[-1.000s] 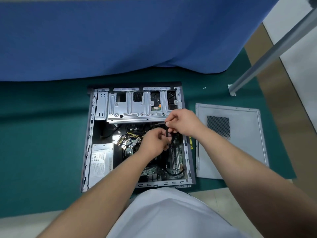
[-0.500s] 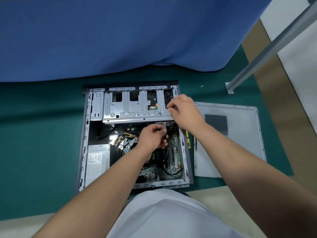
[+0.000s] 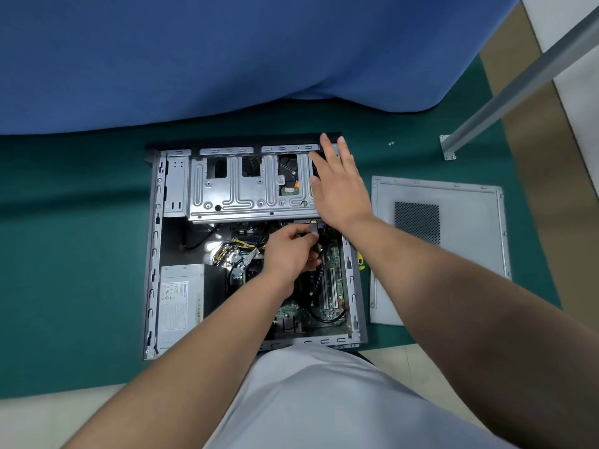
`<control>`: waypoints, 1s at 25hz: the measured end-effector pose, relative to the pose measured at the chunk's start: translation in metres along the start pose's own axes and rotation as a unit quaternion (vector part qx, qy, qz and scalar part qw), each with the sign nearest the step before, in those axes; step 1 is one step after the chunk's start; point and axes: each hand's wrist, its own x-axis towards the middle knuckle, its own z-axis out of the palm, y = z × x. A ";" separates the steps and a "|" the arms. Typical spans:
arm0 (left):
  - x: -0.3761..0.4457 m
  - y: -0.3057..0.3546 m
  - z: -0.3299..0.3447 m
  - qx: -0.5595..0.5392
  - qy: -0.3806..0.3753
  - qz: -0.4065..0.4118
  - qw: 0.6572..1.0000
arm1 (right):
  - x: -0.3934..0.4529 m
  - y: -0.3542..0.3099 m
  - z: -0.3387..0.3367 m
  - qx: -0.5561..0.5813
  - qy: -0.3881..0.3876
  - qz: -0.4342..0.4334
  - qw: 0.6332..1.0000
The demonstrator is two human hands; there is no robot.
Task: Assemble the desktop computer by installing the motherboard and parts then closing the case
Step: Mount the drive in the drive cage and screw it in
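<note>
The right hand (image 3: pixel 337 186) is spread wide, fingers straight, over the far right corner of the open computer case (image 3: pixel 152 254), above its stamped sheet-metal drive cage (image 3: pixel 246 189). The left hand (image 3: pixel 288 251) is curled inside the case just below that cage, pinching a black cable (image 3: pixel 319 254) above the green motherboard (image 3: pixel 335 283). A boxy grey power supply (image 3: pixel 181 296) fills the case's near left corner. The flat side panel (image 3: pixel 453 241), with a perforated vent, lies right of the case on the green surface (image 3: pixel 71 254).
</note>
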 end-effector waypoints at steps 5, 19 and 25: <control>0.000 -0.005 0.002 0.007 0.013 0.020 1.000 | -0.001 -0.001 -0.001 0.008 -0.003 0.005 1.000; 0.005 -0.006 0.007 0.078 0.036 0.047 0.995 | -0.002 -0.001 -0.002 0.020 0.005 0.004 1.000; 0.007 -0.007 0.007 0.140 0.033 0.086 0.986 | -0.003 -0.002 -0.002 0.012 0.006 0.004 1.000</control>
